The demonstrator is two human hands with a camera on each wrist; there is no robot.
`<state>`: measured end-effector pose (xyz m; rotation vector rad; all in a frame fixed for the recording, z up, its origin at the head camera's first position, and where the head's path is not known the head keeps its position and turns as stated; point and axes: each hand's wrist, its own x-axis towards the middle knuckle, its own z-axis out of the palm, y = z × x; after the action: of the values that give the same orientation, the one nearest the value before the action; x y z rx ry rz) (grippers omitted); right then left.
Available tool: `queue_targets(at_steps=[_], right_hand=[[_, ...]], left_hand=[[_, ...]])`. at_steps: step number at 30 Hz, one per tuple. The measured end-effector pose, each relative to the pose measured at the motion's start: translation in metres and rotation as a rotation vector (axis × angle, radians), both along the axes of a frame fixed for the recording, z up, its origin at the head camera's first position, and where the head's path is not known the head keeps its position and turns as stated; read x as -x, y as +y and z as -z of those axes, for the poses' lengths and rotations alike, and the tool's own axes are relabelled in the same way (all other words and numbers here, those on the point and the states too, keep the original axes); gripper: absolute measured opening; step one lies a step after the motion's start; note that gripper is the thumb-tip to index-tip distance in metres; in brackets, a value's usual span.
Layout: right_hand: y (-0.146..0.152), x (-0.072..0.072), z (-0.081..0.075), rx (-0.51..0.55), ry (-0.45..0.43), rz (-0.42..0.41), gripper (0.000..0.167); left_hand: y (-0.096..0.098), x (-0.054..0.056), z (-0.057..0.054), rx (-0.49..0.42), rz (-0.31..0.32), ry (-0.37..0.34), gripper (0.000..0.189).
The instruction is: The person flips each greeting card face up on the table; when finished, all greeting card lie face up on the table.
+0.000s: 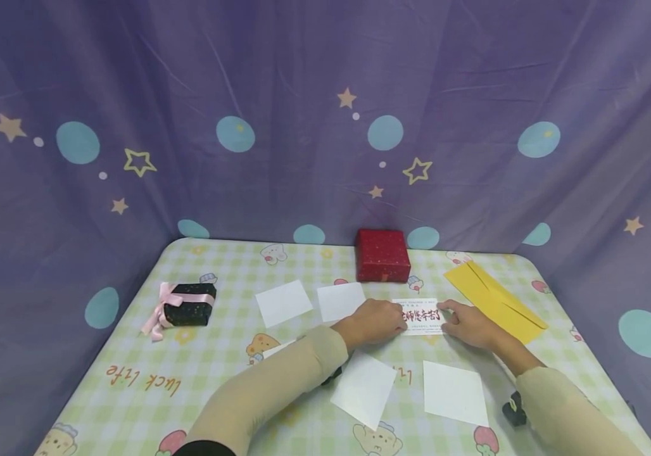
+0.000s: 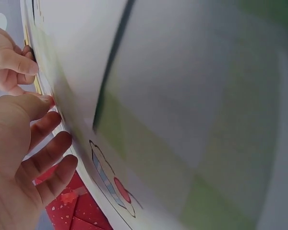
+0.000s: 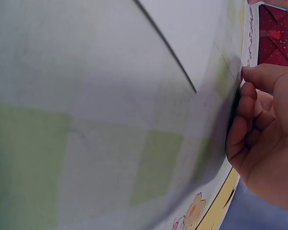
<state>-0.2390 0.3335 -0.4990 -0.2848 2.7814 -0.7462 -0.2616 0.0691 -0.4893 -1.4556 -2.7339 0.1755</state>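
Observation:
A white card with red printed lettering [image 1: 421, 316] lies between my two hands on the checked tablecloth. At its left edge, my left hand [image 1: 375, 323] pinches it between thumb and forefinger; the other fingers [image 2: 53, 146] fan out loosely in the left wrist view. My right hand [image 1: 470, 324] holds the opposite edge the same way, its remaining fingers [image 3: 239, 129] curled in against the table. Beyond the right hand lies a yellow envelope [image 1: 496, 303]. Behind the card stands a red gift box [image 1: 382, 256].
Several blank white sheets lie about, including one [image 1: 364, 387] near the left forearm and another [image 1: 455, 392] in front of the card. A black gift box with a pink ribbon [image 1: 189, 307] sits at the left. A purple patterned curtain [image 1: 314, 82] hangs behind the table.

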Motion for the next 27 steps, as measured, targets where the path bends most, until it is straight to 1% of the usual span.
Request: queue_targets(at_steps=[4, 10, 11, 14, 17, 21, 24, 27], right_hand=[[-0.001, 0.000, -0.003, -0.023, -0.005, -0.016, 0.054], [0.002, 0.002, -0.015, -0.031, -0.049, -0.110, 0.060], [0.003, 0.002, -0.018, -0.027, -0.051, -0.130, 0.062], [0.006, 0.000, -0.024, -0.025, -0.034, -0.150, 0.065], [0.006, -0.005, -0.028, -0.005, -0.008, -0.157, 0.066], [0.004, -0.017, -0.029, 0.045, -0.030, -0.150, 0.061], [0.004, -0.027, -0.025, 0.077, -0.032, -0.149, 0.056], [0.006, -0.038, -0.019, 0.075, -0.009, -0.144, 0.051]], left_hand=[[0.001, -0.001, -0.001, 0.013, 0.000, -0.004, 0.021], [0.001, -0.003, -0.005, 0.038, -0.006, -0.042, 0.022], [0.001, -0.003, -0.006, 0.037, -0.006, -0.048, 0.022], [0.001, -0.007, -0.010, 0.023, -0.009, -0.068, 0.024], [0.001, -0.014, -0.013, -0.004, -0.014, -0.091, 0.028], [0.000, -0.026, -0.013, -0.004, -0.012, -0.113, 0.029], [0.001, -0.033, -0.011, 0.007, -0.012, -0.132, 0.030], [0.002, -0.040, -0.010, 0.008, -0.012, -0.155, 0.035]])
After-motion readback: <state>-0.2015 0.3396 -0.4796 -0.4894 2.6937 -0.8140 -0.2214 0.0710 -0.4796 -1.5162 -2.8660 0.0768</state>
